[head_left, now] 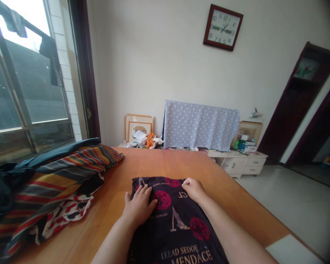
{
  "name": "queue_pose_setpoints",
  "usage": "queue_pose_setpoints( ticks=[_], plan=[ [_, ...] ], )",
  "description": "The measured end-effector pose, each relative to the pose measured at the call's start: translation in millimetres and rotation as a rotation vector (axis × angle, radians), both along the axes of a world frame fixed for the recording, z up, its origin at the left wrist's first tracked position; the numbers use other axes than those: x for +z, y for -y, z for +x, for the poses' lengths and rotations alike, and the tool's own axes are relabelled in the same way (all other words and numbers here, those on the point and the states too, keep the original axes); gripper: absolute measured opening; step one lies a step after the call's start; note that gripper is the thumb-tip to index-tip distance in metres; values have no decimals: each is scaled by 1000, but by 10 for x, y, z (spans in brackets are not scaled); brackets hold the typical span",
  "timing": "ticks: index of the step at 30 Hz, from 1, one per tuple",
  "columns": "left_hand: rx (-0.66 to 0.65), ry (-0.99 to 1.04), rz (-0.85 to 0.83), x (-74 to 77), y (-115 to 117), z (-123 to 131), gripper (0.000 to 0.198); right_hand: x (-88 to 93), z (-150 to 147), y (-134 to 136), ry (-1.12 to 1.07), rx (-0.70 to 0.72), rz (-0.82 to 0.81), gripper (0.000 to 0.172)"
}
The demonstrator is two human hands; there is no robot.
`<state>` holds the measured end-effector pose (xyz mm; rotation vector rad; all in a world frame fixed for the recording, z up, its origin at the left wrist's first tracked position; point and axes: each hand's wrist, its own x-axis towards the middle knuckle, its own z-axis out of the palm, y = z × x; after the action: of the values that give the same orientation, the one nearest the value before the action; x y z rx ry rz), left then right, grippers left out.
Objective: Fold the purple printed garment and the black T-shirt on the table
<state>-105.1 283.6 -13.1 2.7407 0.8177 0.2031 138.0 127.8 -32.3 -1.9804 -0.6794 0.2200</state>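
I had the left hand pressed flat on the dark printed cloth, its fingers spread apart and lying open across the red-and-black print. The right hand sat at the cloth's far edge with its fingers curled together; I could not tell whether they pinched that edge or only rested on it. The cloth lay beneath and between both hands on the wooden surface, its near end running out of view. As far as I could see, the part under the fingers was flat and smooth, with no visible bunching, while the striped fabric pile to the left of the left hand lay bunched up.
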Motion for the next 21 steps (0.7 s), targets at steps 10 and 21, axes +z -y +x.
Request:
queue_pose_setpoints(
  ticks=[10, 21],
  plan=[
    [-4, -13, 8, -3, -4, 19, 66, 90, 153, 241, -413, 32, 338, 22],
    [-4, -25, -2, 22, 2, 13, 67, 522, 132, 410, -665, 205, 723, 29]
  ],
)
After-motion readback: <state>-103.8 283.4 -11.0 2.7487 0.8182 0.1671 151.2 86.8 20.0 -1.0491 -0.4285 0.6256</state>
